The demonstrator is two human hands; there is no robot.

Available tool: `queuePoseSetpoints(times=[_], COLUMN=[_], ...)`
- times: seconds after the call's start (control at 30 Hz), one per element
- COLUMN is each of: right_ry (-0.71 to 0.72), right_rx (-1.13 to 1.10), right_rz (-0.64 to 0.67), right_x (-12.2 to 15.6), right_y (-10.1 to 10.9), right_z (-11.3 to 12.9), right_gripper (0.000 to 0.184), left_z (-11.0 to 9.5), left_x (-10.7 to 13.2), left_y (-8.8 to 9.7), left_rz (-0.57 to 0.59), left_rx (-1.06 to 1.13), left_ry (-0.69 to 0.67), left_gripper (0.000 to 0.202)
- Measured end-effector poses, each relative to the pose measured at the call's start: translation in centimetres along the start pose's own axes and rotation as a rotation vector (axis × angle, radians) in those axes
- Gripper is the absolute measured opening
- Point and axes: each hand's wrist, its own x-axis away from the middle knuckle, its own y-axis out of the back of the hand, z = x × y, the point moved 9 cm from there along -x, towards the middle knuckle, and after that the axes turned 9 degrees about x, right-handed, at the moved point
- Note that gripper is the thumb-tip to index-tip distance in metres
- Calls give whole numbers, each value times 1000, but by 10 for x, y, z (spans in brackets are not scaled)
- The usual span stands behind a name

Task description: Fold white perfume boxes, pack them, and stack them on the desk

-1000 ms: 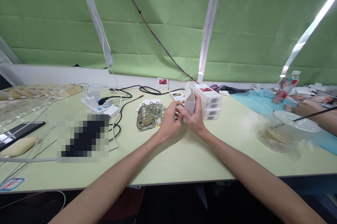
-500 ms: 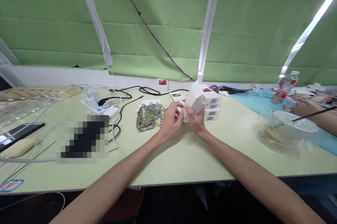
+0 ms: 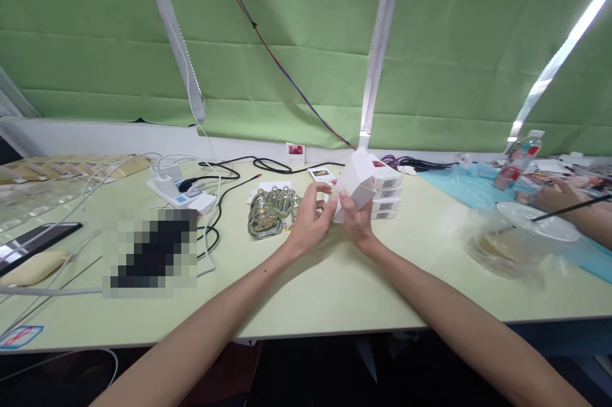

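Between my two hands a white cardboard box (image 3: 356,187) is held tilted above the table, with flaps standing out at its upper end. My right hand (image 3: 357,219) grips the box from the right and below, its thumb on the near face. My left hand (image 3: 313,212) is closed at the box's lower left side, fingers and thumb pinching its edge. Just behind the box rises a stack of white boxes (image 3: 388,193) with barcodes. Left of my left hand lie several clear glass bottles (image 3: 265,215) with gold parts.
A power strip (image 3: 186,196) with cables stands to the left, near a phone (image 3: 38,244) and a blurred dark patch. On the right are a lidded cup (image 3: 507,247) with a straw, a bottle (image 3: 519,158) and another person's hand (image 3: 557,199). A small picture card (image 3: 295,152) leans at the back.
The white box has tilted slightly further to the right in my hands, and its end flap has shifted. My left thumb has moved a little; the rest stays put.
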Motion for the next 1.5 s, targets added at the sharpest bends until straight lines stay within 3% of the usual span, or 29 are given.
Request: queuePoseSetpoints(times=[0.5, 0.73, 1.03, 1.5], right_ry=[-41, -36, -140, -194], right_rx=[1, 23, -87, -131], right_rz=[-24, -14, -44, -24], right_x=[3, 3, 1, 0], right_y=[3, 3, 3, 0], right_z=[-2, 0, -9, -11], right_gripper=[47, 47, 44, 44], left_z=[13, 24, 36, 39], left_x=[-1, 1, 3, 4], left_y=[-1, -15, -23, -24], left_rz=[-18, 82, 90, 82], left_rx=[175, 420, 682, 765], left_ry=[140, 306, 463, 478], left_gripper=[46, 55, 58, 57])
